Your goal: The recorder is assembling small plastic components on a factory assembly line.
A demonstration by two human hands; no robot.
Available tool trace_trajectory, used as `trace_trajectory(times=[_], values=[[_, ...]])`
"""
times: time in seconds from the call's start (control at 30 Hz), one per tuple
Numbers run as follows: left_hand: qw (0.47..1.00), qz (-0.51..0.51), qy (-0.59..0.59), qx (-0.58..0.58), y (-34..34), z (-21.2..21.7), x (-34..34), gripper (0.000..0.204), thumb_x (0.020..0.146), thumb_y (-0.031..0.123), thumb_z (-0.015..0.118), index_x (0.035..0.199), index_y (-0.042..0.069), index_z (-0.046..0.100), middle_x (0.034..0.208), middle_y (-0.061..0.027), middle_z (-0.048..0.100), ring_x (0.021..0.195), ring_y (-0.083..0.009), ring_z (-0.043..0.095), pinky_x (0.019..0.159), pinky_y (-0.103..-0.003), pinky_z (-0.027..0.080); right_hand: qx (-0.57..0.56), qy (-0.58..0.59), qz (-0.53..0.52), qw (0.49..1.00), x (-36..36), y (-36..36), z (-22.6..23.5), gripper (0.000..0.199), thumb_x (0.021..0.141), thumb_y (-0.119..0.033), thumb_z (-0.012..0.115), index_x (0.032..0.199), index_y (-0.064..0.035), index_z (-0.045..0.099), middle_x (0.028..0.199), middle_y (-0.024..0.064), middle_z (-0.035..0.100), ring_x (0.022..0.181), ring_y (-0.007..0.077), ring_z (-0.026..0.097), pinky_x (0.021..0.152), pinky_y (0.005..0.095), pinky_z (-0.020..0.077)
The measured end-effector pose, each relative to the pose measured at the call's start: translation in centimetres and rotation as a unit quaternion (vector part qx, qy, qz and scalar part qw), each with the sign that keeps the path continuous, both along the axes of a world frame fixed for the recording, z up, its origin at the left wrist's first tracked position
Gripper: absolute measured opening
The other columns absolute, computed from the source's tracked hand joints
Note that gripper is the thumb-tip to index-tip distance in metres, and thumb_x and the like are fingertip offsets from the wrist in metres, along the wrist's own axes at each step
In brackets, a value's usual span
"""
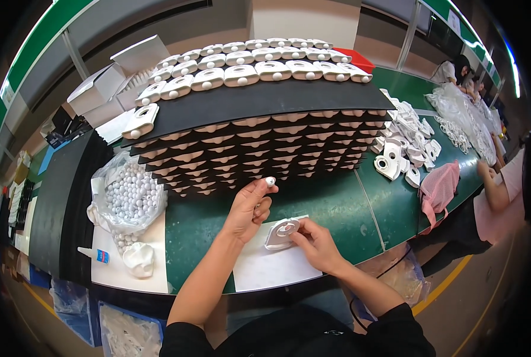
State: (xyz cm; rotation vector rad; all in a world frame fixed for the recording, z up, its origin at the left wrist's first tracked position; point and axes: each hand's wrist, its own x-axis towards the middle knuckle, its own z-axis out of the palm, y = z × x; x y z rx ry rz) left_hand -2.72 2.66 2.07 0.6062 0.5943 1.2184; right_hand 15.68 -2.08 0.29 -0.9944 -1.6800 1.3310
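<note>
A factory assembly line is indicated. A long green work table [337,208] is loaded with a tall stack of black trays [259,143] carrying rows of identical white plastic housings [241,74], beside a clear bag of small white balls [131,193]. Another seated worker [497,196] is seen further along.

A tall stack of black trays [259,104] topped with rows of white plastic parts dominates the green workbench [337,202]. Left of the stack sit a clear bag of white balls [128,193] and a small glue bottle [94,254]; to its right, loose white parts [405,143] and pink cloth [439,189].
</note>
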Motion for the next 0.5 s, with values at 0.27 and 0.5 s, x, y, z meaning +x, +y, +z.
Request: trace_trajectory(times=[0.27,0.5], values=[[1.000,-0.001,0.024,-0.014,-0.08,0.57,0.11,0.021,0.085,0.020,0.058,0.101,0.007,0.057,0.090,-0.0023,0.059,0.045,-0.0009,0.030,0.038,-0.015,0.020,0.069,-0.064,-0.017,0.995,0.12,-0.14,-0.11,0.012,0.085,-0.003,0.050,0.096,0.0023,0.052,0.084,0.0077,0.060,0.078,0.0114,0.056,0.072,0.0242,0.0452],[1.000,0.003,0.002,0.009,-0.05,0.39,0.22,0.025,0.083,0.015,0.060,0.106,0.008,0.056,0.092,-0.0024,0.059,0.045,-0.0008,0.030,0.038,-0.015,0.021,0.173,-0.101,-0.020,0.979,0.08,-0.06,-0.10,0.013,0.081,0.001,0.052,0.093,-0.0001,0.053,0.078,0.0085,0.055,0.074,0.0174,0.054,0.066,0.0266,0.0431]])
